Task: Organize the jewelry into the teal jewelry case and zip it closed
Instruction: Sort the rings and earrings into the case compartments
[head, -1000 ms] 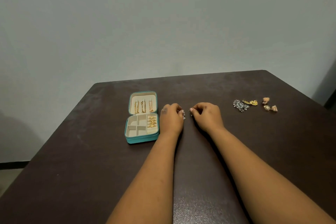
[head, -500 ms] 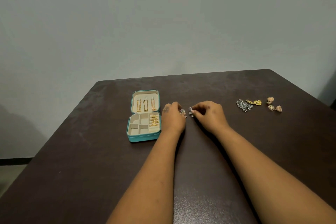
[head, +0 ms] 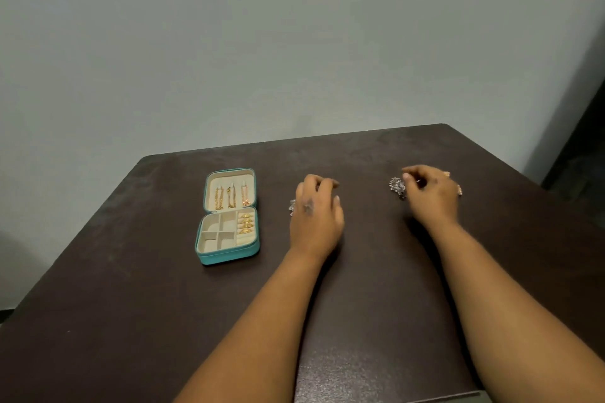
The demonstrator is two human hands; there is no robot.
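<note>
The teal jewelry case [head: 229, 253] lies open left of centre on the table. Gold chains hang in its lid and gold rings fill the right column of the base. My left hand [head: 316, 216] rests right of the case with its fingers curled. A small silver piece [head: 292, 206] shows at that hand's outer left edge, and I cannot tell whether the hand holds it. My right hand [head: 432, 196] hovers over the loose jewelry at the right. Its curled fingertips touch a silver cluster [head: 397, 186]. Gold bits [head: 460, 190] peek out behind the hand.
The dark brown table [head: 360, 304] stands against a pale wall. Its far edge runs just beyond the case and the hands. A dark opening shows at the far right, past the table's corner.
My hands, which met at the centre over a small silver piece, have parted. The right hand moved right to the loose jewelry pile. The view shifted slightly right.
</note>
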